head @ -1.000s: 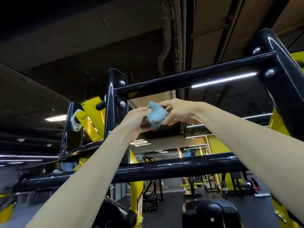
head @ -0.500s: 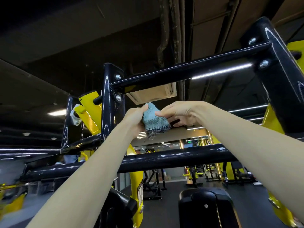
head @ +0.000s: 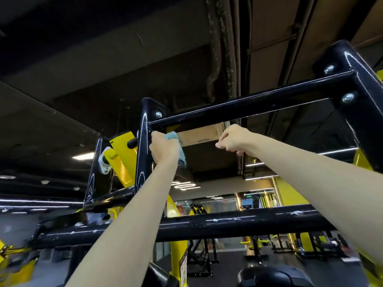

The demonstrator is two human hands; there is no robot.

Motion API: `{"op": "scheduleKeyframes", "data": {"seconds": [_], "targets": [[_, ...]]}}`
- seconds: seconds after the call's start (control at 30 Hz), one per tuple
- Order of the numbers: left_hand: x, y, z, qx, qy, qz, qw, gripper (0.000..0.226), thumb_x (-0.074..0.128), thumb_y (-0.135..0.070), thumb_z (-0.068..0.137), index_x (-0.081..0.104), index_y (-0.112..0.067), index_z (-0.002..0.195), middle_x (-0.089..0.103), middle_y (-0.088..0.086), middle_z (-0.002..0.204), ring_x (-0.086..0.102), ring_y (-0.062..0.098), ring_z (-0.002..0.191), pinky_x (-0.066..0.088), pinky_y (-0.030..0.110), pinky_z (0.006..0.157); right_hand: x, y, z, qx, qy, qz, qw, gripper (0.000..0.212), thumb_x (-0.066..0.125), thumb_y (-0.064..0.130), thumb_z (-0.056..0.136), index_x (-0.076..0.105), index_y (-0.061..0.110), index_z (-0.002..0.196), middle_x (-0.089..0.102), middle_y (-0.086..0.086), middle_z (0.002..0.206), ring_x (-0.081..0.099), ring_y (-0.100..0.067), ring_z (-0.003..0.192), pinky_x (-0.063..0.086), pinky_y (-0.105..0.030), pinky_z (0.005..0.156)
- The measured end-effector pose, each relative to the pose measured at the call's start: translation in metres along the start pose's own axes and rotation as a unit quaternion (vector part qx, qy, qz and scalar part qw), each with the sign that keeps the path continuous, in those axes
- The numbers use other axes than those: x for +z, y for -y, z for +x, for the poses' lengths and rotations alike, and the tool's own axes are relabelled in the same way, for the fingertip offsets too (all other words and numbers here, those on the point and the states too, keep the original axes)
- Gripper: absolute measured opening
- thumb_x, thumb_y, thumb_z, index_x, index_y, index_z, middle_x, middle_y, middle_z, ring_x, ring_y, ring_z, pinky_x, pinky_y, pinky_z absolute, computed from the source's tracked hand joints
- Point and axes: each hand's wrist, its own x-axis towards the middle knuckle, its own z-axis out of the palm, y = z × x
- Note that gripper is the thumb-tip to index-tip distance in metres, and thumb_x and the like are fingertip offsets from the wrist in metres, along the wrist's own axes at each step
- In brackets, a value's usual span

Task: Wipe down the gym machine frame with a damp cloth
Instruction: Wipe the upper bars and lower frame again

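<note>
The gym machine's black steel frame fills the view from below: an upper crossbar (head: 248, 105), a lower crossbar (head: 228, 224) and a left upright post (head: 144, 146). My left hand (head: 163, 149) grips a light blue cloth (head: 180, 154) and holds it against the left upright, just under its joint with the upper crossbar. My right hand (head: 233, 138) hovers to the right of it below the upper crossbar, fingers loosely curled and holding nothing.
Yellow machine parts (head: 122, 156) sit behind the left post, and another black upright (head: 360, 112) with bolts stands at the right. A black padded seat (head: 273, 276) lies below. Other gym machines stand on the dark floor beyond. Ceiling pipes run overhead.
My right hand let go of the cloth and drew away to the right. My left hand carried the cloth up and left onto the upright post.
</note>
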Motion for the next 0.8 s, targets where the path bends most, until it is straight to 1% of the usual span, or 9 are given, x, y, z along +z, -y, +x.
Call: {"op": "scheduleKeyframes", "data": {"seconds": [0.07,0.2,0.27,0.37,0.47,0.53,0.6,0.67,0.8], "targets": [[0.005,-0.010,0.013,0.127,-0.082,0.091,0.984,0.020,0.060,-0.009,0.091,0.053,-0.010,0.110,0.052,0.009,0.109,0.050,0.020,0.093,0.042,0.033,0.075,-0.012,-0.002,0.013,-0.062,-0.114,-0.084,0.988,0.028,0.058,0.015,0.091,0.058,0.007,0.118,0.060,-0.012,0.115,0.057,-0.028,0.106,0.051,-0.036,0.084],[0.051,-0.028,0.031,0.137,-0.148,0.049,0.978,0.020,0.056,-0.003,0.091,0.051,-0.010,0.108,0.046,0.011,0.114,0.053,0.025,0.097,0.036,0.033,0.069,-0.020,-0.004,0.030,-0.155,-0.251,-0.276,0.915,0.051,0.058,0.016,0.088,0.042,0.013,0.137,0.036,-0.017,0.142,0.035,-0.033,0.129,0.039,-0.041,0.101],[0.077,-0.033,0.025,0.137,-0.132,0.033,0.981,0.021,0.054,-0.004,0.092,0.051,-0.009,0.112,0.044,0.012,0.118,0.048,0.026,0.106,0.038,0.031,0.071,-0.017,-0.003,0.036,-0.172,-0.272,-0.296,0.899,0.057,0.059,0.015,0.087,0.038,0.013,0.140,0.026,-0.017,0.150,0.028,-0.034,0.136,0.034,-0.042,0.106],[0.108,-0.028,0.000,0.242,-0.083,0.031,0.966,0.023,0.051,-0.009,0.094,0.053,-0.009,0.117,0.041,0.010,0.119,0.041,0.021,0.103,0.047,0.033,0.080,-0.020,-0.004,0.044,-0.184,-0.290,-0.298,0.891,0.051,0.057,0.015,0.086,0.042,0.013,0.135,0.039,-0.011,0.139,0.038,-0.029,0.127,0.036,-0.041,0.103],[0.101,-0.008,-0.001,0.313,0.015,-0.012,0.950,0.024,0.043,-0.023,0.099,0.050,-0.008,0.117,0.048,0.011,0.117,0.051,0.023,0.099,0.049,0.035,0.084,-0.025,-0.011,0.047,-0.198,-0.319,-0.292,0.880,0.045,0.058,0.015,0.085,0.047,0.012,0.129,0.049,-0.008,0.126,0.047,-0.026,0.117,0.037,-0.040,0.102],[0.079,0.002,0.020,0.275,-0.006,-0.011,0.961,0.023,0.044,-0.016,0.100,0.052,-0.006,0.119,0.048,0.007,0.114,0.052,0.018,0.094,0.047,0.031,0.085,-0.026,-0.017,0.047,-0.214,-0.323,-0.288,0.876,0.041,0.057,0.014,0.086,0.050,0.012,0.127,0.052,-0.007,0.126,0.047,-0.025,0.118,0.034,-0.039,0.107],[0.063,0.004,0.041,0.182,-0.087,-0.022,0.979,0.029,0.044,-0.005,0.096,0.050,-0.003,0.124,0.044,0.013,0.124,0.049,0.026,0.108,0.040,0.035,0.092,-0.030,-0.021,0.048,-0.223,-0.334,-0.301,0.865,0.042,0.057,0.015,0.087,0.051,0.011,0.128,0.048,-0.008,0.134,0.042,-0.026,0.127,0.030,-0.040,0.111],[0.068,-0.007,0.026,0.165,-0.106,0.016,0.980,0.037,0.044,0.001,0.095,0.043,-0.002,0.132,0.035,0.021,0.138,0.042,0.031,0.120,0.041,0.034,0.095,-0.034,-0.025,0.048,-0.215,-0.339,-0.314,0.860,0.043,0.057,0.015,0.087,0.050,0.010,0.130,0.043,-0.011,0.140,0.037,-0.028,0.132,0.031,-0.041,0.111],[0.109,-0.027,-0.030,0.359,0.016,0.080,0.930,0.026,0.038,-0.004,0.098,0.042,-0.003,0.124,0.042,0.018,0.127,0.047,0.031,0.107,0.040,0.035,0.084,-0.033,-0.033,0.046,-0.175,-0.338,-0.301,0.874,0.049,0.059,0.014,0.086,0.046,0.009,0.133,0.042,-0.014,0.138,0.038,-0.030,0.129,0.036,-0.043,0.106]]}}
